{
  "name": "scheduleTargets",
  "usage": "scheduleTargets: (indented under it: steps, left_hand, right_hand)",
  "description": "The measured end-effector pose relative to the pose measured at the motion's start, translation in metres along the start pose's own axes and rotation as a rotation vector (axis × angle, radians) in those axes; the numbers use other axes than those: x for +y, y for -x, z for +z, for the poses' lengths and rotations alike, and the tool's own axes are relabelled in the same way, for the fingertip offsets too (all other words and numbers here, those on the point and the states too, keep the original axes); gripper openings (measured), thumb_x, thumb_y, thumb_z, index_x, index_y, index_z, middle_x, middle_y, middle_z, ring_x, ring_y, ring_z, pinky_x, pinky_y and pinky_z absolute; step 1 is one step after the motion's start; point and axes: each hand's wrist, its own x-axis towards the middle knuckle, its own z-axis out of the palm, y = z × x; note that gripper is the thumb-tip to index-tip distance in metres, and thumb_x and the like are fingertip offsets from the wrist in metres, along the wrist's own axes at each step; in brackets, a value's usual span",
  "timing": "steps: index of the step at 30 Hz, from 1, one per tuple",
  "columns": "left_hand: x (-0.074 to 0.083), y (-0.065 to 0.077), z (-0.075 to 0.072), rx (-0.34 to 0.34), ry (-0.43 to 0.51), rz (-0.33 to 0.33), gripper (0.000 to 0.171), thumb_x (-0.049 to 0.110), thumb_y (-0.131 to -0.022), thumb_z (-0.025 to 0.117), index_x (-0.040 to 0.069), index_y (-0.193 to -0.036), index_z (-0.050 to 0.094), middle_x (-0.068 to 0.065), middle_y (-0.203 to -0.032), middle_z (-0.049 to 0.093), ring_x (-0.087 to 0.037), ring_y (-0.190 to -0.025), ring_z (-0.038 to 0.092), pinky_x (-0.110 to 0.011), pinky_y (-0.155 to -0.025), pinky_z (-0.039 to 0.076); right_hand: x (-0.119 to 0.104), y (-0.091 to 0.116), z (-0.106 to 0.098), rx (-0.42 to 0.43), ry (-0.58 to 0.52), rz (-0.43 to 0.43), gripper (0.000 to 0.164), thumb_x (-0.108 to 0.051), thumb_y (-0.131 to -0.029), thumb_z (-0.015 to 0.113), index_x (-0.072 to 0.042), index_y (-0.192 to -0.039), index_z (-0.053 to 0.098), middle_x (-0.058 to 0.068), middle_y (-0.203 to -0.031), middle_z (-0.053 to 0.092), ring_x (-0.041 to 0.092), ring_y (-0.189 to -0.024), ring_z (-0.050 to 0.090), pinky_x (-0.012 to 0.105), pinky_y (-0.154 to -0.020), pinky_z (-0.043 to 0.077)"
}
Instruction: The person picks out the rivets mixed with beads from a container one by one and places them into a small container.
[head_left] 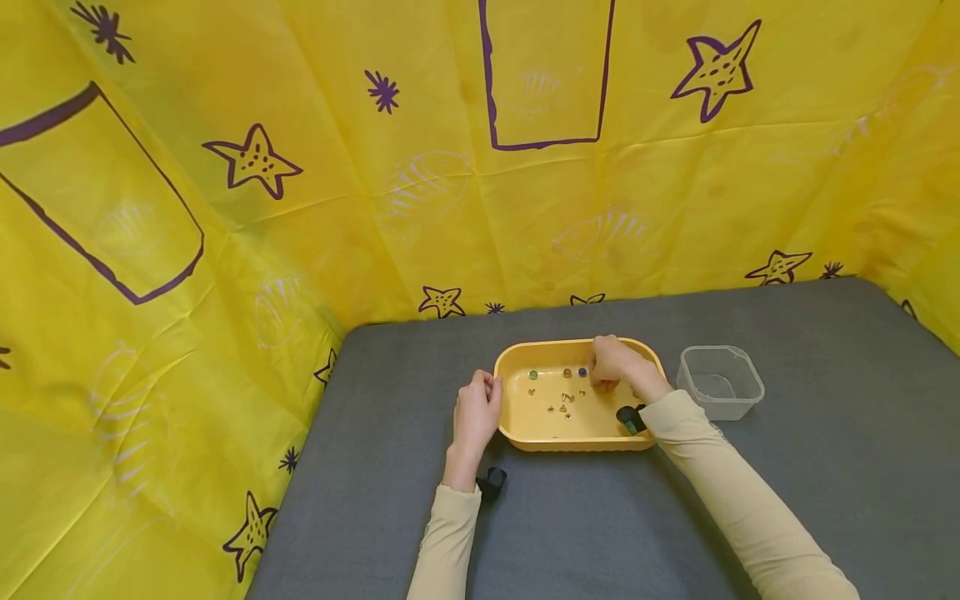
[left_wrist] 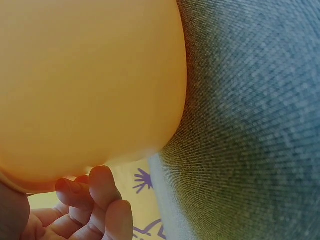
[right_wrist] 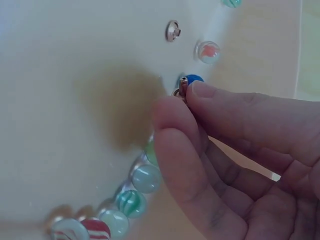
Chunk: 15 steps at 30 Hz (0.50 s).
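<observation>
A yellow plastic basin [head_left: 525, 427] stands on the grey table. My left hand [head_left: 478, 408] grips its left end, the thumb at the rim and the fingers curled against the outer wall [left_wrist: 100, 100]. Inside the basin, at the far right, my right hand [head_left: 618, 364] pinches a small metal stud [right_wrist: 183, 84] between thumb and forefinger. Just behind that stud lies a blue marble [right_wrist: 194, 79]. A clear marble with an orange core [right_wrist: 208, 52] is beside it, and several glass marbles [right_wrist: 131, 203] line the basin's edge. More small gold studs [head_left: 567, 398] are scattered over the basin floor.
To the right of the basin stands a clear plastic container [head_left: 723, 407]. Yellow cloth [head_left: 420, 225] with purple starfish drawings hangs behind and to the sides of the grey table [head_left: 585, 517]. A black wrist strap piece [head_left: 492, 482] juts out from the left wrist.
</observation>
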Motion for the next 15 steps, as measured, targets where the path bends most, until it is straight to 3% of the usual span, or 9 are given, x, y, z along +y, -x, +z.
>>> scheduleTargets:
  steps: [7, 15]
  left_hand:
    - [-0.001, 0.0, 0.001, 0.043, -0.011, 0.04, 0.018, 0.018, -0.093, 0.055, 0.003, -0.086, 0.057, -0.003, -0.064, 0.055, -0.014, -0.053, 0.05, -0.029, -0.05, 0.041]
    - [-0.001, -0.001, 0.001, 0.043, -0.006, 0.044, 0.017, 0.018, -0.093, 0.055, 0.003, -0.085, 0.057, -0.003, -0.064, 0.056, -0.015, -0.053, 0.05, -0.029, -0.05, 0.041]
  right_hand:
    - [0.001, 0.004, -0.009, -0.006, -0.013, -0.039, 0.02, 0.01, -0.071, 0.058, -0.002, -0.055, 0.058, 0.006, -0.049, 0.054, 0.016, -0.042, 0.053, 0.027, -0.043, 0.044]
    - [-0.001, 0.015, -0.018, 0.001, -0.017, 0.047, 0.017, 0.008, -0.073, 0.057, 0.0, -0.058, 0.058, 0.009, -0.052, 0.055, 0.017, -0.044, 0.051, 0.023, -0.043, 0.037]
